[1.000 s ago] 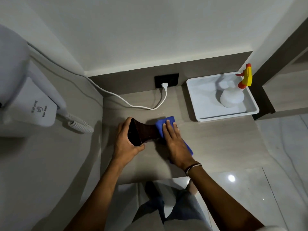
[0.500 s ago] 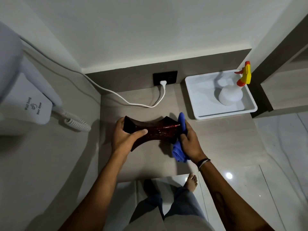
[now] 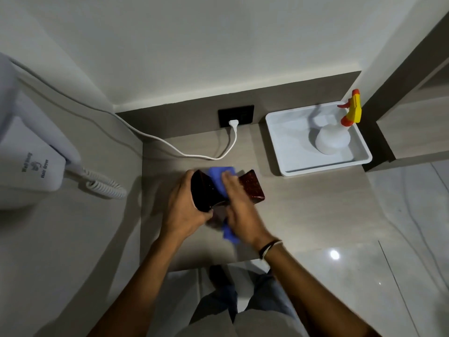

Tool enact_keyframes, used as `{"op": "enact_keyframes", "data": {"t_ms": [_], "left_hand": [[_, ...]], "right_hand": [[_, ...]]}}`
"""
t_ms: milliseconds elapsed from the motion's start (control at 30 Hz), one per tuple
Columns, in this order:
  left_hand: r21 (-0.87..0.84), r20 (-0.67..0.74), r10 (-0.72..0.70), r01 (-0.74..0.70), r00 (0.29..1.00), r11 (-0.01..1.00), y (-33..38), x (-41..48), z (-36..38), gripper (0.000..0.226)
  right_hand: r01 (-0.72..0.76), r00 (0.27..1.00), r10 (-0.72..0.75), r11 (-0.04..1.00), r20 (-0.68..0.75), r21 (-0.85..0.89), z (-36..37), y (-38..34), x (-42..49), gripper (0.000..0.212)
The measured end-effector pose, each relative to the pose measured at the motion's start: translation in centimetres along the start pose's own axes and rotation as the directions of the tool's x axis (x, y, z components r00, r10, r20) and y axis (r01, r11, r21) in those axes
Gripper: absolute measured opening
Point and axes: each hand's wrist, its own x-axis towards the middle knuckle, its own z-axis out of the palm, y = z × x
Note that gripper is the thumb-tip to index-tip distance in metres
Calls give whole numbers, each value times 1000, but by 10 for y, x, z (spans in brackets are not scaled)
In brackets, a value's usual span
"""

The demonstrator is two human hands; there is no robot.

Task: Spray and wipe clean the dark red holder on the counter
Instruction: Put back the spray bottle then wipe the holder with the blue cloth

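The left hand [image 3: 182, 210] is wrapped round the left end of the dark red holder [image 3: 251, 188], with the thumb set on its near side and the fingers curled over its far edge. The right hand [image 3: 239, 210] is laid palm down across the holder's middle, its fingers [image 3: 227, 180] held fairly straight and pressed onto a blue cloth [image 3: 218, 175] (blur hides the thumb). Both bare forearms are angled in from the holder's near side, converging on it. A dark band [image 3: 268, 248] is worn on the right wrist.

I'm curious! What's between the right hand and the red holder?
A blue cloth: the right hand presses it onto the holder, seen in the head view.
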Motion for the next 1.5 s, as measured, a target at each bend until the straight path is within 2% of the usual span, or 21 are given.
{"op": "enact_keyframes", "data": {"t_ms": [100,167,233,300,367,433,533,567,633,667,767,833,867,933,1000,1067,1133,1200,1333,1400,1500], "left_hand": [[-37,-32,26,-27,999,999,-3,-2,1,72],[29,-28,31,-30,999,999,-8,-4,-3,74],[62,-21,11,-10,1000,998,-8,-6,-3,81],[57,-33,13,-11,999,998,-4,-3,0,84],[23,-35,19,-19,999,1000,-4,-3,-1,83],[45,-31,13,-12,999,999,-8,-5,-4,90],[83,-27,-15,18,1000,996,-5,-9,-4,104],[74,-34,-6,9,999,997,-1,-8,-2,103],[36,-43,1,1,999,999,2,-6,2,95],[19,-49,6,-5,999,1000,1,-6,3,91],[63,-29,-39,40,999,997,-11,-9,-1,104],[83,-22,-48,50,999,995,-13,-10,0,110],[71,-22,-49,51,999,996,-13,-9,2,110],[6,-38,-60,60,997,998,-9,-5,4,104],[-107,-54,-136,130,989,986,-11,0,3,87],[-270,-26,-278,261,960,927,-12,6,2,67],[-365,25,-411,391,911,845,-12,11,1,58],[-337,65,-443,438,894,833,-10,13,-1,74],[-163,293,-319,376,901,912,-10,8,-12,137],[-33,369,-242,273,897,962,-9,5,-16,149],[126,201,-148,124,968,984,-6,2,-11,138]], "right_hand": [[274,960,-263,952,95,-136,20,4,-18,101],[203,978,-168,900,122,-387,-3,32,-14,101],[-13,994,64,872,88,-490,-19,40,-11,101],[-44,991,77,959,106,-280,-4,16,-11,98],[183,979,-174,979,106,-85,18,2,-17,97],[276,961,-264,935,83,-222,12,16,-13,101],[-17,998,38,931,51,-364,-18,43,-1,101],[-1,996,30,949,88,-314,-14,35,-1,94],[151,986,-137,975,92,-164,9,6,-8,77],[237,971,-229,962,71,-139,22,2,-13,82],[330,943,-326,877,72,-349,11,34,-10,104],[172,985,-156,832,74,-528,-18,65,-3,98],[91,996,-74,843,54,-530,-30,72,0,98],[-26,1000,25,924,-8,-381,-44,77,6,92],[-173,977,171,985,-129,1,-49,74,10,77],[-285,916,377,850,-134,444,-55,73,13,68],[-358,861,508,631,-17,689,-56,74,13,63],[-397,836,546,533,55,748,-56,70,13,59],[-404,835,547,542,55,737,-59,66,25,56],[-384,859,511,605,30,697,-60,68,32,58],[-248,930,341,858,-138,449,-57,70,29,68]]}}
